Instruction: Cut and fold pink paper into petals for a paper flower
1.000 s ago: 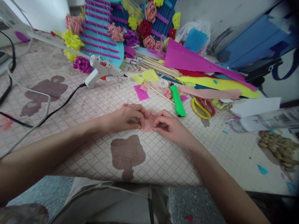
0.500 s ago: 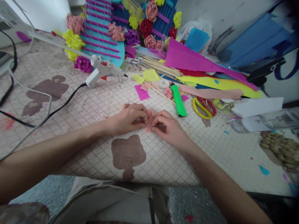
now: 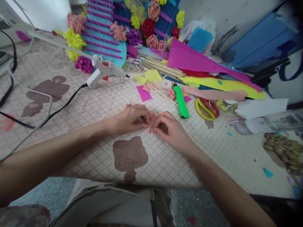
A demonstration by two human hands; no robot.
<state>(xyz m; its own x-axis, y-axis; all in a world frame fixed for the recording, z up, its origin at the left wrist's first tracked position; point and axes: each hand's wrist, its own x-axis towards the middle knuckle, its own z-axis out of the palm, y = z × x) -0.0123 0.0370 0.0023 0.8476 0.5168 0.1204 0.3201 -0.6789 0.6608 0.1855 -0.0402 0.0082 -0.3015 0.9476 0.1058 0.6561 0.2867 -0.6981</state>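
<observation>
**Both Hands Are Pinching Pink Paper Over the Cloth**

At far left, a black cord (image 3: 71, 101) is running across the cloth (image 3: 184, 167) to the glue gun (image 3: 94, 77), which is lying with its nozzle pointing right. Behind it, a yellow flower (image 3: 74, 41) and a purple flower (image 3: 84, 64) are sitting beside a blue board (image 3: 101, 44).

Nearer the middle, the left hand (image 3: 132, 119) is closing thumb and fingertips together on the left side of the pink paper (image 3: 153, 116). The paper is lying between the hands, near the table's front edge, and the fingers are partly hiding it. The right hand (image 3: 172, 130) is pinching its right side, thumb and fingers together on it.

Beyond the hands, a magenta scrap (image 3: 144, 93) is lying flat, and sticks (image 3: 163, 67) are lying bunched farther back. The green cutter (image 3: 181, 102) is resting just beyond the right hand. Farther right, scissors (image 3: 207, 110) are lying near the cutter, a clear bottle (image 3: 284, 121) is lying on its side, and a brown heap (image 3: 282, 151) is spreading below it.
</observation>
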